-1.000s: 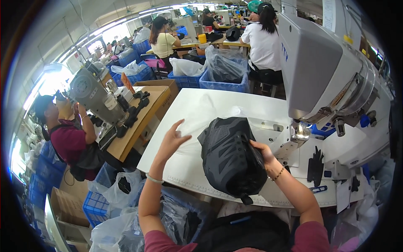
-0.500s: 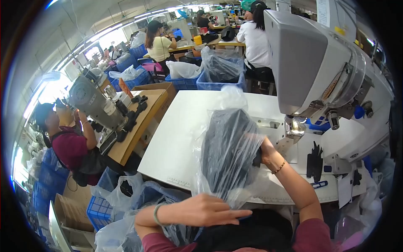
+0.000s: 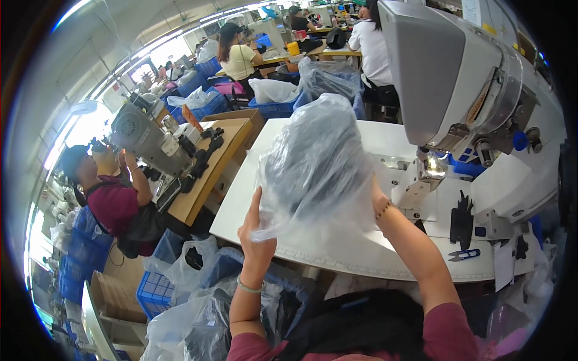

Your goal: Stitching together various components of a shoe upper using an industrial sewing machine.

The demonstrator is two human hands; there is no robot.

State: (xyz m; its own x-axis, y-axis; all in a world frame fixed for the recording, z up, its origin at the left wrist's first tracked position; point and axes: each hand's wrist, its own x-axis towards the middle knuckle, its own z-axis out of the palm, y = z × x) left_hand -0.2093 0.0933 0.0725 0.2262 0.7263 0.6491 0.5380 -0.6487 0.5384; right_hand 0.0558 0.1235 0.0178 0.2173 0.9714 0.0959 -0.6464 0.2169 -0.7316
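Note:
A clear plastic bag point(image 3: 319, 159) with dark, folded-looking pieces inside is held up over the white sewing table point(image 3: 241, 210). My left hand point(image 3: 257, 231) grips its lower left edge, thumb pointing up along the side. At the bag's right side is my right hand point(image 3: 377, 195), its fingers mostly hidden behind the plastic as it holds on. What the dark contents are cannot be made out through the film. Just right of the bag stands the sewing machine's metal post point(image 3: 415, 186), below the large grey machine head point(image 3: 427, 72).
Dark cut pieces point(image 3: 462, 222) and blue thread snips point(image 3: 464, 255) lie on the table at right. Below left, a blue crate point(image 3: 150, 295) stands by plastic bags point(image 3: 186, 325). A co-worker in maroon point(image 3: 111, 207) sits left beside another machine point(image 3: 144, 141). More blue crates point(image 3: 274, 108) stand beyond the table.
The bag has been raised and turned, so its bulk now sits higher. My left hand has moved from in front of my body up to the bag's left side and taken hold.

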